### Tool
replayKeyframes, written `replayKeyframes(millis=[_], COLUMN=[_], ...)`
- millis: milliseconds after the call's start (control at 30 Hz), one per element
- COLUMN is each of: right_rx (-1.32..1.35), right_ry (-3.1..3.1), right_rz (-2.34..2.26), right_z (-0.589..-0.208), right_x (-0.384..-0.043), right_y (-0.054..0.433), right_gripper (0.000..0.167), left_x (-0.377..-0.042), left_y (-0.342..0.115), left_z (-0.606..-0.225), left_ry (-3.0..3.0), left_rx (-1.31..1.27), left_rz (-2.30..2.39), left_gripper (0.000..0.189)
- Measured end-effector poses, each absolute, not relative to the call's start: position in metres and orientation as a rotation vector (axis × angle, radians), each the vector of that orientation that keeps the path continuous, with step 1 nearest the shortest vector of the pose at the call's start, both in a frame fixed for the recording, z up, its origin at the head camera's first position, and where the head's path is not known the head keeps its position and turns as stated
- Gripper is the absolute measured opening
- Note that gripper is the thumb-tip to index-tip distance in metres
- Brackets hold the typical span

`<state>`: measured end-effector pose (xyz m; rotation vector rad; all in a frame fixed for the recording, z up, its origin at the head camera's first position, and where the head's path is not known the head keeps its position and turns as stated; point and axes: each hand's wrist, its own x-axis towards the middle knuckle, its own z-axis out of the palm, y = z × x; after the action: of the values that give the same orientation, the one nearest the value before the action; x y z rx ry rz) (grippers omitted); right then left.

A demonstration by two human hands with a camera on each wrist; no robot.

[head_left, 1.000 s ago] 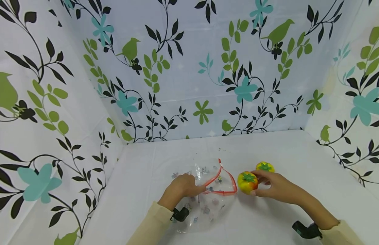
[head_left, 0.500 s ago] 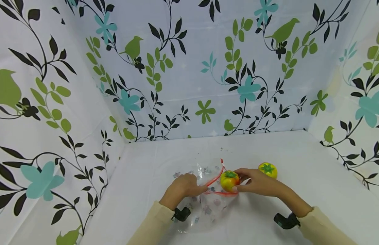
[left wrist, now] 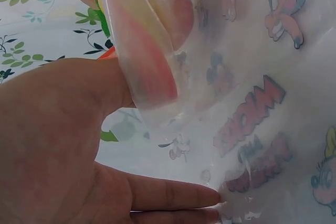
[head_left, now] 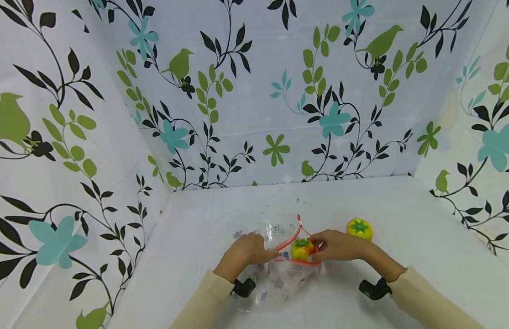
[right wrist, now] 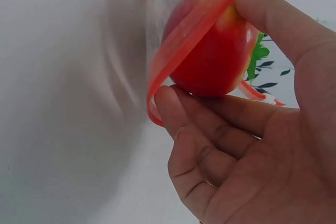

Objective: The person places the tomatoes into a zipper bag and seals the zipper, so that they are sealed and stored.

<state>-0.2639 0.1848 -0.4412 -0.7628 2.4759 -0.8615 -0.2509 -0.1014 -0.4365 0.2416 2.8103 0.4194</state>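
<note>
A clear plastic zip bag (head_left: pixel 279 279) with printed cartoon figures and a red zip rim lies on the white table, its mouth spread. My left hand (head_left: pixel 250 249) holds the bag at the left of the mouth, thumb at the red rim. With thumb and fingertips, my right hand (head_left: pixel 338 245) grips a red-and-yellow toy fruit (head_left: pixel 301 249) with a green leafy top. The fruit is partly inside the mouth; in the right wrist view the red zip rim (right wrist: pixel 184 45) crosses in front of it. Through the film, the left wrist view shows the fruit's red side (left wrist: pixel 152 59).
A second, yellow toy fruit (head_left: pixel 359 228) with a green top sits on the white table (head_left: pixel 221 210), just behind the right hand. Cloth walls (head_left: pixel 238 114) printed with leaves, birds and flowers rise at the back and both sides.
My right hand has carried the toy fruit leftward from beside the second fruit, over the red rim and down into the bag's mouth. The left hand keeps its place on the bag.
</note>
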Motion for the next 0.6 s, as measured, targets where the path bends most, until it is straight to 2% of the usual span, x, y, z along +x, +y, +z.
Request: replayKeyframes(millis=[200,600], right_rx=[-0.675,-0.676], right_ry=[2.426,2.514], right_rz=[-0.92,-0.836], right_z=[-0.441,-0.447], right_x=[-0.268,-0.263], right_y=[0.185,0.174], right_gripper=[0.061,0.066], left_x=[-0.25,-0.249], left_y=[-0.102,-0.102], left_z=[-0.437,-0.436], left_ry=[2.816,2.796], left_rx=[0.248,0.218], left_rz=[0.408,0.426], left_gripper=[0.056,0.058])
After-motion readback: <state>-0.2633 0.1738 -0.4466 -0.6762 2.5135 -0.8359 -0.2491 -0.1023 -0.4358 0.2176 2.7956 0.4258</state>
